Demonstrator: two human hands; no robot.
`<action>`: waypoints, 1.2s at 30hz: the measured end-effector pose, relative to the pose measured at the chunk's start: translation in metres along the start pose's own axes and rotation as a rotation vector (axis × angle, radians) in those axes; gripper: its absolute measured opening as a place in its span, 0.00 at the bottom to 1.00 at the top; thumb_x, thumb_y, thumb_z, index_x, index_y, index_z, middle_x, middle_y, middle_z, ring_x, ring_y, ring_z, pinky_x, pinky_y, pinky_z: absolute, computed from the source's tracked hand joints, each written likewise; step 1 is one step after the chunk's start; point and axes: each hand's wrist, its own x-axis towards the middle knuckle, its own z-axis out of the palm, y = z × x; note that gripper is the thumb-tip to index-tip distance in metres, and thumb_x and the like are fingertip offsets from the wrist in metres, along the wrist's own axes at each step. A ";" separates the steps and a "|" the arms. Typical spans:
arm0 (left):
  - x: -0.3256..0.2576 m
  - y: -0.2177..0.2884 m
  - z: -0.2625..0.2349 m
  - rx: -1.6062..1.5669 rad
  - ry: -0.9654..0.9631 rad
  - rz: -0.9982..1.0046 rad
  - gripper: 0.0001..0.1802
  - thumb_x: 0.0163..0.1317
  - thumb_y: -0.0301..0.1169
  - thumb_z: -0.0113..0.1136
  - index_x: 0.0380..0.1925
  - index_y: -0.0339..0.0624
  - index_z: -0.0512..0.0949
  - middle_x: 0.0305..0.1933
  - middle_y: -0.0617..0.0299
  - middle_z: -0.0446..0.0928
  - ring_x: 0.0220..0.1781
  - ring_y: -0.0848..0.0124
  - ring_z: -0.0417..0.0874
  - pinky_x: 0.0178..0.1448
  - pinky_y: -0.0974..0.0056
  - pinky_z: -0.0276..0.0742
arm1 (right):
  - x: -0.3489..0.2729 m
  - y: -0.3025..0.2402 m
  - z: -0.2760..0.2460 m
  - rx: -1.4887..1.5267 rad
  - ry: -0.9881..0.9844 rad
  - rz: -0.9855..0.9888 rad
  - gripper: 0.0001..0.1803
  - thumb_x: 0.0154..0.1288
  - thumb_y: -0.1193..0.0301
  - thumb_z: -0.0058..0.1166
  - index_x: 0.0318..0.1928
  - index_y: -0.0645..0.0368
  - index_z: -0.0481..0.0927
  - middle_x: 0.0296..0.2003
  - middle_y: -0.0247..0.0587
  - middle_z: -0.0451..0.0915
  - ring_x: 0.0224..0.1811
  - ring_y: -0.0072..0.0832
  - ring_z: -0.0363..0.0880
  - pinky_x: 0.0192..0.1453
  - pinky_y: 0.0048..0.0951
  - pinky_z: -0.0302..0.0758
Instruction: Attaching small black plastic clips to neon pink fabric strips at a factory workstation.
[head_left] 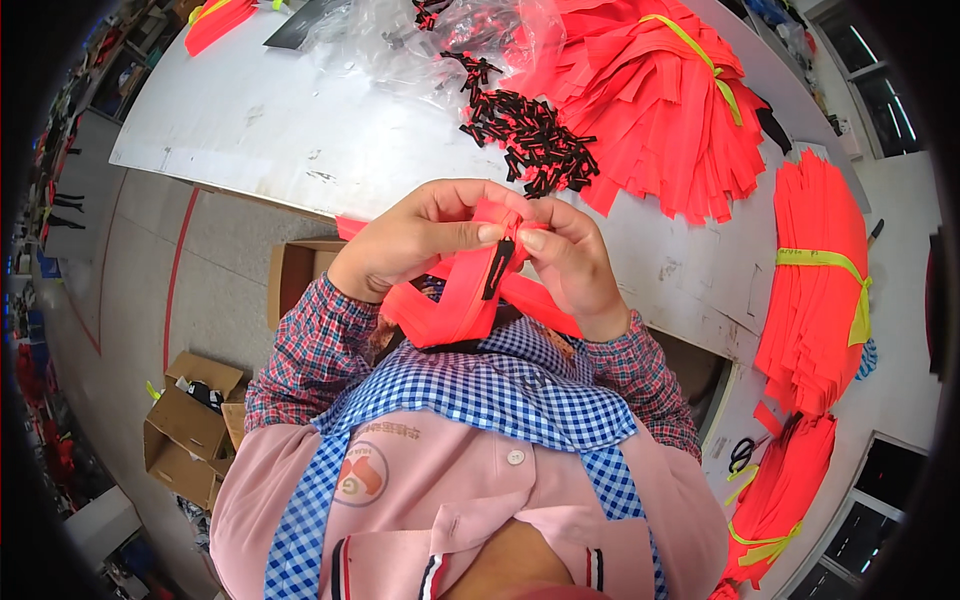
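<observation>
Seen from above, a person's two hands met in front of the chest, just short of the near edge of a grey worktop (300, 130). The left hand (415, 240) and right hand (570, 265) both pinched the top of a neon orange-red fabric strip (455, 300), fingers (490, 233) clenched on it from either side, tips almost touching. A small black zipper slider (497, 268) hung directly below the fingertips, its long axis running downward toward the body, equally near both hands. The strip's loose ends drooped below the hands. Beyond the fingers, farther across the worktop, lay a heap of black sliders (535, 140), and to the right, tied bundles of orange strips (815, 280).
</observation>
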 end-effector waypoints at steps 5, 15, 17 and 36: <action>0.002 -0.001 -0.003 -0.111 -0.027 -0.041 0.18 0.63 0.21 0.55 0.54 0.32 0.72 0.50 0.56 0.79 0.51 0.72 0.80 0.59 0.67 0.74 | 0.001 -0.001 -0.004 -0.075 -0.046 0.041 0.07 0.67 0.73 0.53 0.40 0.65 0.78 0.31 0.29 0.77 0.37 0.15 0.75 0.42 0.19 0.72; -0.005 0.012 0.018 0.456 0.174 0.041 0.16 0.62 0.22 0.60 0.50 0.34 0.76 0.42 0.62 0.80 0.43 0.79 0.78 0.49 0.70 0.76 | 0.001 -0.006 -0.002 -0.831 0.070 -0.511 0.14 0.57 0.80 0.60 0.46 0.65 0.80 0.37 0.37 0.77 0.40 0.26 0.77 0.45 0.24 0.75; -0.006 0.012 0.022 0.648 0.258 0.089 0.09 0.60 0.21 0.61 0.41 0.34 0.81 0.35 0.64 0.82 0.34 0.78 0.79 0.39 0.70 0.77 | 0.000 -0.007 -0.001 -0.695 0.016 -0.512 0.14 0.57 0.79 0.61 0.45 0.64 0.81 0.37 0.38 0.77 0.39 0.26 0.77 0.44 0.24 0.75; -0.010 0.008 0.020 0.838 0.100 0.294 0.14 0.48 0.15 0.63 0.38 0.34 0.81 0.37 0.57 0.81 0.39 0.69 0.82 0.43 0.69 0.77 | -0.006 0.001 0.005 -1.034 0.028 -0.783 0.11 0.53 0.72 0.67 0.37 0.58 0.82 0.32 0.36 0.76 0.31 0.25 0.76 0.32 0.24 0.74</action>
